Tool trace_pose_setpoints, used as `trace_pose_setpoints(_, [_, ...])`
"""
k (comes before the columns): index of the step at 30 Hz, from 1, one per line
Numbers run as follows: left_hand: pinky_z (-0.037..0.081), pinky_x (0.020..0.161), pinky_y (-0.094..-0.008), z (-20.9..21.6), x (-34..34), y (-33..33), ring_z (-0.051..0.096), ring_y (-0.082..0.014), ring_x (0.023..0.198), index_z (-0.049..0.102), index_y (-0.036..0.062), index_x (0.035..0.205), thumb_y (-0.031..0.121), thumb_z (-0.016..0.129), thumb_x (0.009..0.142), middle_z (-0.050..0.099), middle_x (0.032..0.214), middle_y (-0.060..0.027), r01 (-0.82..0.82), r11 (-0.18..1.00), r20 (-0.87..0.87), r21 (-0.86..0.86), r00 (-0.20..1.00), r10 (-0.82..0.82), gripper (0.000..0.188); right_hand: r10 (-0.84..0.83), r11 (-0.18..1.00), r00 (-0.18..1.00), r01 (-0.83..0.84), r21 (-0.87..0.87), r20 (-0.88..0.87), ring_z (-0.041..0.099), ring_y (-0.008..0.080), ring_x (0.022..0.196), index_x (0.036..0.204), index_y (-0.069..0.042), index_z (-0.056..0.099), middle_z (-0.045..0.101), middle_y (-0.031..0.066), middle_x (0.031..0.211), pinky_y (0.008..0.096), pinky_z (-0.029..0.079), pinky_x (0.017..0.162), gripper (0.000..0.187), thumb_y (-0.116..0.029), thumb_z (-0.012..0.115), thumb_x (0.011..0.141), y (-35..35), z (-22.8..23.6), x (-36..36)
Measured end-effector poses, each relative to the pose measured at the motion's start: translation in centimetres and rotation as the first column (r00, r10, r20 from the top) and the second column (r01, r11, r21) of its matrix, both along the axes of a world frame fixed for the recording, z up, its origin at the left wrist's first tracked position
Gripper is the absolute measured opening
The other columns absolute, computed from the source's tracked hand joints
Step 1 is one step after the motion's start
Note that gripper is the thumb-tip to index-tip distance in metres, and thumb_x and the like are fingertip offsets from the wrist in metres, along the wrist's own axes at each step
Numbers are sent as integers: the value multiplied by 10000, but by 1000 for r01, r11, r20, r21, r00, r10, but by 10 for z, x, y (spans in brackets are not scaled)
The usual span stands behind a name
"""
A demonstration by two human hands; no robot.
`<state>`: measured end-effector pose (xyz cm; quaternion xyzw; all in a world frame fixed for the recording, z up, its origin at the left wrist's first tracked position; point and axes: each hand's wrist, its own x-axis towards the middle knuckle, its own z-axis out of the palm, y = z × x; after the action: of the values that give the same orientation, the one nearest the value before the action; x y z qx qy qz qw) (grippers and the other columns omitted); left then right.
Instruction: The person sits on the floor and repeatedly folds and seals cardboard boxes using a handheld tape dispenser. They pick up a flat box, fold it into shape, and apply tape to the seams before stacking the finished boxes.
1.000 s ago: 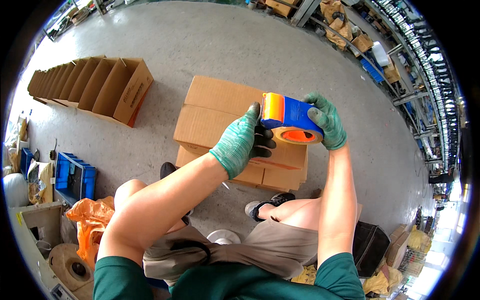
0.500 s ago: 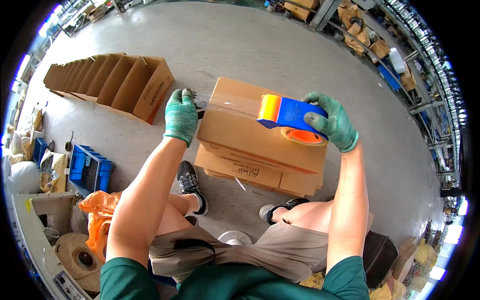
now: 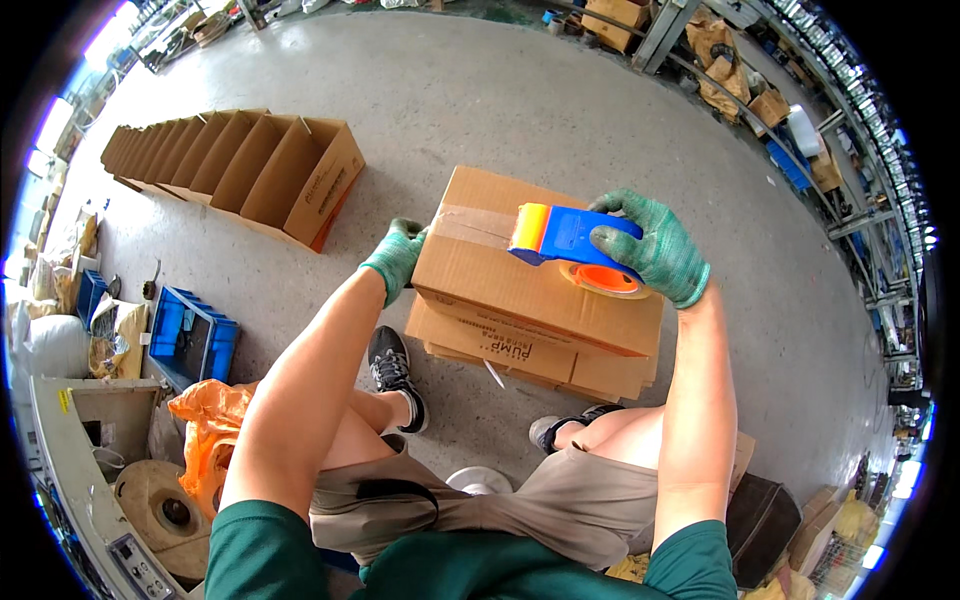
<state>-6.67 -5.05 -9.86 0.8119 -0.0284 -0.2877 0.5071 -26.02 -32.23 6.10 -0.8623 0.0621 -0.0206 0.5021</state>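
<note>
A closed brown cardboard box [image 3: 540, 285] lies on a stack of flattened cardboard [image 3: 530, 355] in front of my feet. My right hand [image 3: 655, 250], in a green knit glove, is closed around a blue tape dispenser [image 3: 580, 233] with an orange front; its tape roll [image 3: 605, 282] hangs below, over the box top. A clear strip of packing tape [image 3: 472, 226] runs from the dispenser along the seam to the box's left edge. There, my gloved left hand [image 3: 398, 255] is closed, fingertips against the edge at the strip's end; the fingers' far side is hidden.
A row of open brown boxes [image 3: 240, 165] stands on the floor at the far left. Blue crates [image 3: 190, 335], an orange plastic bag [image 3: 212, 415] and a pale machine [image 3: 85, 480] are at my left. Metal shelving [image 3: 860, 220] lines the right. A dark bin [image 3: 762, 515] stands beside my right leg.
The left hand has come down toward me to the box's left edge, bringing the tape end with it. The strip, stretched above the box before, now lies along its top. The dispenser has lowered slightly.
</note>
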Motion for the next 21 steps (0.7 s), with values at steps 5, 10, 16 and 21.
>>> trace_pose_setpoints(5, [438, 1031, -327, 41, -4, -15, 562, -184, 1069, 550, 104, 1400, 391, 415, 1083, 492, 1449, -116, 385, 851, 279, -358, 913, -296, 449, -25, 997, 999, 27, 77, -35, 647, 165, 972, 1194, -54, 679, 708, 86, 1021, 339, 528, 883, 491, -409, 752, 863, -1, 0, -4])
trace_pose_setpoints(10, [384, 1097, -332, 39, -8, -21, 526, -182, 1199, 553, 133, 1373, 372, 328, 1108, 619, 1289, -71, 547, 777, 354, -312, 826, -439, 422, 28, 1000, 991, -26, 17, -129, 650, 183, 952, 1199, -19, 668, 704, 114, 1025, 335, 518, 869, 552, -448, 732, 858, -14, 13, -3])
trace_pose_setpoints(16, [364, 1105, -311, 43, -15, -20, 496, -135, 1197, 564, 133, 1350, 337, 355, 1109, 609, 1264, -24, 514, 813, 309, -273, 847, -432, 378, -104, 940, 967, 18, -342, -234, 625, 203, 924, 1169, 18, 645, 679, 123, 989, 363, 501, 852, 696, -566, 697, 793, -97, 49, -92])
trace_pose_setpoints(21, [371, 1074, -268, 37, -13, -24, 496, -104, 1160, 578, 124, 1356, 256, 435, 1094, 588, 1266, 1, 463, 817, 260, -344, 883, -390, 326, -297, 904, 855, 110, -413, -425, 648, 223, 933, 1158, 35, 647, 692, 147, 996, 369, 512, 863, 650, -490, 725, 782, -170, 81, -193])
